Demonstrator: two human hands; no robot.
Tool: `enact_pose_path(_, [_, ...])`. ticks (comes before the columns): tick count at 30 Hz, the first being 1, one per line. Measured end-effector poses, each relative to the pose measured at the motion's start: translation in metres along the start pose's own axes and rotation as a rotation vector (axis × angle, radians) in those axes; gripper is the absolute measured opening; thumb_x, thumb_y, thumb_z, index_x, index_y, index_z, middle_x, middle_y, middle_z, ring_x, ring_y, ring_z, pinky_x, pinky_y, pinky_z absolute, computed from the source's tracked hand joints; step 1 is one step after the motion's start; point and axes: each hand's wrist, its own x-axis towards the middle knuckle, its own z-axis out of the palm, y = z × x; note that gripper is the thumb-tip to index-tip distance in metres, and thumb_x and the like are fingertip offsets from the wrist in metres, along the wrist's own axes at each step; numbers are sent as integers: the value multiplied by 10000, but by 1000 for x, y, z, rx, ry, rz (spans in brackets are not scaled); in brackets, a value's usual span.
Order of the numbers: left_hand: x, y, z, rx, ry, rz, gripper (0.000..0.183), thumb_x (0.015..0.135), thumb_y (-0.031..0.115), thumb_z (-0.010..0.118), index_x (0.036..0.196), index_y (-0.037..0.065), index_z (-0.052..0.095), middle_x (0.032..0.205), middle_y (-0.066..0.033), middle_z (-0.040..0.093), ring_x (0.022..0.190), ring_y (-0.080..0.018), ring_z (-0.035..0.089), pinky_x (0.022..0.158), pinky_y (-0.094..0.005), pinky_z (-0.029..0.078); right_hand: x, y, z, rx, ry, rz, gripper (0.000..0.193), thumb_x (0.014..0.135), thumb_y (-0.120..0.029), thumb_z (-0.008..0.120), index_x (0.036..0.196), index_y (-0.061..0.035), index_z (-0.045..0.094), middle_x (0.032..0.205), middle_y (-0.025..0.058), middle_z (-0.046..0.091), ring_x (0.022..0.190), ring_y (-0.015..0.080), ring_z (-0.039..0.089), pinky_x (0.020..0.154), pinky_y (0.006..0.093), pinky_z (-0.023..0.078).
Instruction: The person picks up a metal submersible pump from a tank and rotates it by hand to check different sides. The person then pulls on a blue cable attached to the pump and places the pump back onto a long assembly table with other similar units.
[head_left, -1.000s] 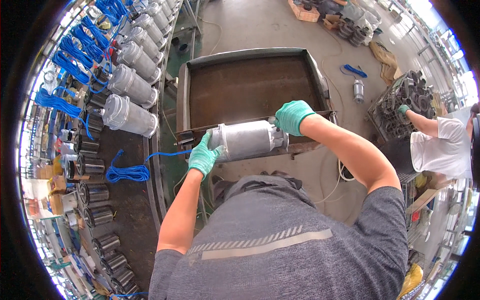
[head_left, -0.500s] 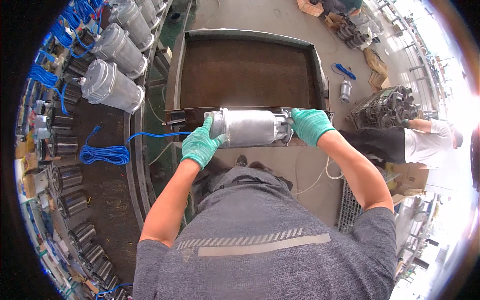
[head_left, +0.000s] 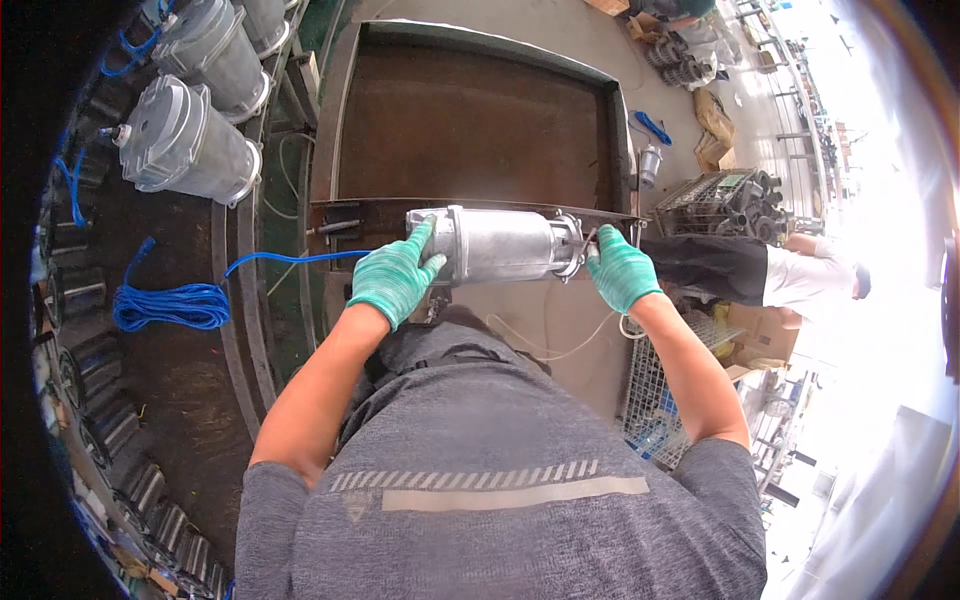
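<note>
A silver cylindrical motor or pump body [head_left: 505, 245] lies on its side in front of me, at the near edge of a rectangular metal tank [head_left: 325, 120]. My left hand [head_left: 393, 275], in a green glove, grips its left end, thumb and fingers spread over the metal. A blue cable [head_left: 300, 257] runs from that end, behind my left hand, to a tied coil [head_left: 175, 306] on the bench. My right hand [head_left: 622, 272], also gloved in green, closes at the open-framed right end with its fingertips at the flange. The fingers' undersides are hidden.
Large silver housings [head_left: 190, 140] stand on the dark bench [head_left: 190, 390] at left, with a row of metal cylinders [head_left: 110, 420] along its far side. At right are a wire basket of dark parts [head_left: 715, 205], another person [head_left: 800, 275] and a wire cage [head_left: 650, 400].
My view has shifted, so the surroundings sit farther left and higher. The right hand has moved from over the flange to its outer side, fingers drawn in; the left keeps its grip.
</note>
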Motion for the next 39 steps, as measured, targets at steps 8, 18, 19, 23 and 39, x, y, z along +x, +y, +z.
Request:
enact_pose_path(8, [7,-6,-4,34,25,81,647,974,541,599,1517,204,496,960,-186,735,886,-377,708,782,-504,550,26,9,13,-132,-118,16,531,1094,-472,338,1044,-75,687,957,245,732,923,436,706,821,533,556])
enact_pose_path(18, [7,-7,-14,-10,-63,56,670,952,555,623,1522,224,499,956,-182,740,891,-365,712,810,-494,553,18,-12,-3,-53,-118,133,480,1068,-449,413,1283,-37,535,1041,250,723,1013,449,688,897,543,533])
enact_pose_path(19, [6,-7,-13,-20,-60,57,671,950,554,626,1520,224,501,955,-181,740,890,-365,712,812,-494,553,23,-12,-3,-89,-194,172,490,1078,-462,378,1269,-51,565,1034,261,723,1001,460,683,897,554,528])
enact_pose_path(23, [5,-9,-11,-26,-43,61,658,948,547,632,1511,229,513,951,-182,741,883,-365,713,815,-491,552,34,1,7,-101,-182,58,542,1084,-493,343,1196,-51,635,1041,268,722,1003,458,684,896,563,525])
enact_pose_path(39, [4,-9,-13,-53,-39,52,637,949,526,640,1501,233,519,947,-184,737,883,-377,708,805,-499,549,19,-22,-21,-159,-149,177,435,1061,-423,441,1291,-75,566,1058,235,722,1008,456,680,880,537,538])
